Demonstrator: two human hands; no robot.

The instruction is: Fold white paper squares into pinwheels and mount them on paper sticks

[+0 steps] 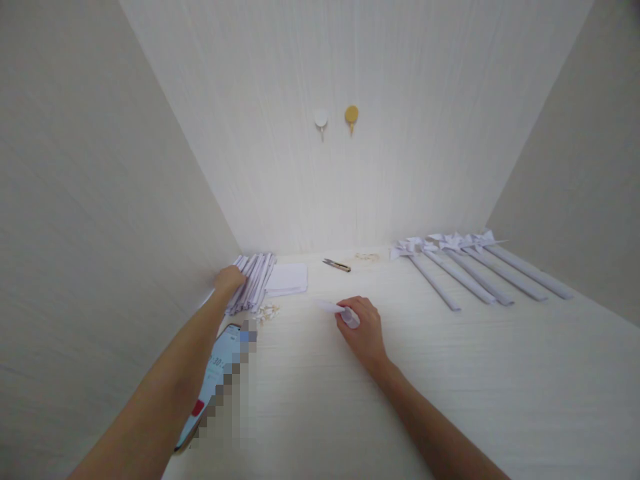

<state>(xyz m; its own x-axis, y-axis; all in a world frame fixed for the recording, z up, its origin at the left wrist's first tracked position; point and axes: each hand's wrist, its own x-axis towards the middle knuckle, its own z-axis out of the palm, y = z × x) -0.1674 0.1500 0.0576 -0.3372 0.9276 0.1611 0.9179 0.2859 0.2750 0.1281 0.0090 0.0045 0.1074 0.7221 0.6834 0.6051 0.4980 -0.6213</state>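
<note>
At the left wall, my left hand (pixel 230 277) touches the near-left side of a pile of rolled white paper sticks (pixel 257 280). Its fingers are mostly hidden, so I cannot tell whether they grip one. Near the middle of the table, my right hand (pixel 364 328) is closed on a folded piece of white paper (pixel 350 317), with a flat pointed end sticking out to the left. Just right of the pile lies a stack of white paper squares (pixel 287 279).
Thread snips (pixel 337 265) lie near the back wall, with small rubber bands (pixel 367 257) beside them. More small bits (pixel 269 313) lie before the pile. A phone (pixel 220 367) is partly behind my left forearm. Several paper pinwheels on sticks (pixel 435 277) lie at right. Two hooks (pixel 351 115) hang above.
</note>
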